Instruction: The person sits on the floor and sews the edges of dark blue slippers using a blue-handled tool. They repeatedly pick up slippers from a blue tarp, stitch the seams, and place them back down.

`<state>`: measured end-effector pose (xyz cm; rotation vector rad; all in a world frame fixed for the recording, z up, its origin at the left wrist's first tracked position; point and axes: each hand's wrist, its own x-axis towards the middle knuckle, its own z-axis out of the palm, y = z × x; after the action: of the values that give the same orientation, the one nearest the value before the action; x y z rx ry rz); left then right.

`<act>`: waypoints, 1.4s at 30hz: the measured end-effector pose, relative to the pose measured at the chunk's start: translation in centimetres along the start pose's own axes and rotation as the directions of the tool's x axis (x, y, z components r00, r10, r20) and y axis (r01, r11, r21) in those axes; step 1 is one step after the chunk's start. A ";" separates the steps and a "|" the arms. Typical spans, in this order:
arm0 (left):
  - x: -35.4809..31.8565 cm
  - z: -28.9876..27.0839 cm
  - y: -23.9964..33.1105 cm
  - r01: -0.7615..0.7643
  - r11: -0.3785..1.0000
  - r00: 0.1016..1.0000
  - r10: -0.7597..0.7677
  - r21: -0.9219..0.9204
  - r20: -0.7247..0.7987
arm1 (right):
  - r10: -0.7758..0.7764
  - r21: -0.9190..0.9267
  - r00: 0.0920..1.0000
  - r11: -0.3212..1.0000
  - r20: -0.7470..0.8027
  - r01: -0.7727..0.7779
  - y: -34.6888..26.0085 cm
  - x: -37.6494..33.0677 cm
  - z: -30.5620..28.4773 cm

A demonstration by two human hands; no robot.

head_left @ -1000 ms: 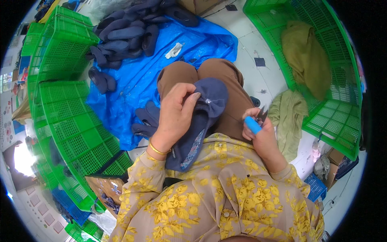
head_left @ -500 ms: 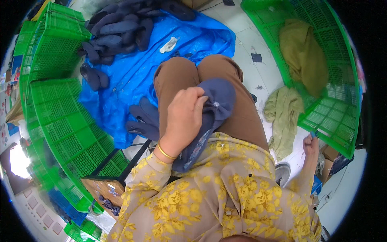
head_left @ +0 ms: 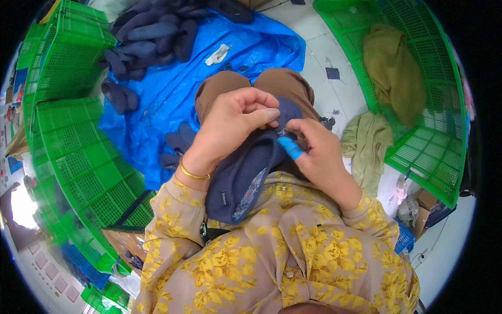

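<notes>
A navy cloth slipper [head_left: 241, 175] with a patterned lining lies across my lap, its toe pointing away from me. My left hand [head_left: 222, 128] is over the toe end, thumb and fingers drawn together. What sits between those fingertips, if anything, is too small to make out. From the other side, my right hand [head_left: 324, 157] pinches the slipper's upper at a small light ornament, with blue tape wrapped around its thumb. The fingertips of both hands are close together. More navy slippers [head_left: 180, 138] lie beside my left knee, partly hidden by my left arm.
A blue sheet [head_left: 251, 44] covers the floor ahead, with a heap of navy slippers [head_left: 151, 36] and a white scrap [head_left: 217, 54] on it. Green crates [head_left: 78, 136] line the left. At right, another green crate [head_left: 439, 78] holds olive cloth [head_left: 392, 68]; paler cloth [head_left: 366, 146] hangs beside it.
My right hand has come in from the far right to the slipper. The left hand has shifted its grip at the toe, and the slipper's opening now faces up more.
</notes>
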<state>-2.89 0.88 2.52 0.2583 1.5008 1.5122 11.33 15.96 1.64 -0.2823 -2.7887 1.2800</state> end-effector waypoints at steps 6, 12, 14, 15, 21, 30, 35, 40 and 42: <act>0.1 -0.9 -2.2 -0.172 0.977 0.985 0.169 0.129 0.038 | 0.213 0.137 0.975 0.966 0.058 -0.219 0.1 0.0 0.0; -1.1 -0.5 -1.8 -0.097 0.964 0.985 0.128 0.246 -0.115 | 0.310 0.023 0.912 0.944 0.268 -0.328 -0.8 -2.0 -2.5; -1.3 0.1 -1.3 -0.051 0.907 0.978 0.130 0.419 -0.164 | 0.199 0.156 0.903 0.949 0.380 -0.274 1.2 -3.5 -2.4; -1.3 0.3 -1.0 -0.026 0.825 0.975 0.145 0.564 -0.167 | 0.227 0.223 0.844 0.902 0.486 -0.370 1.0 -3.5 -3.0; -0.2 1.3 -1.8 -0.211 0.735 0.933 0.348 0.645 -0.092 | 0.283 0.875 0.916 0.315 0.284 -0.368 1.5 -2.2 -2.4; 0.6 3.0 -3.1 -0.098 0.621 0.846 0.463 0.778 -0.264 | -0.261 0.021 0.964 0.965 -0.046 0.262 1.9 -1.9 0.1; 1.3 2.7 -4.1 -0.085 0.577 0.804 0.522 0.812 -0.286 | -0.164 0.188 0.984 0.967 -0.069 0.175 2.4 -2.6 0.3; 1.3 3.6 -5.1 -0.110 0.553 0.788 0.555 0.826 -0.266 | -0.035 0.293 0.998 0.955 -0.052 0.048 2.6 -4.7 -0.7; 1.2 3.5 -5.0 -0.111 0.513 0.787 0.568 0.851 -0.239 | -0.004 0.336 0.999 0.942 -0.043 0.018 2.3 -4.5 -1.0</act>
<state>1.27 2.97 -1.55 0.8158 2.6799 1.0944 16.25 17.32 0.59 -0.2671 -2.4724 1.6927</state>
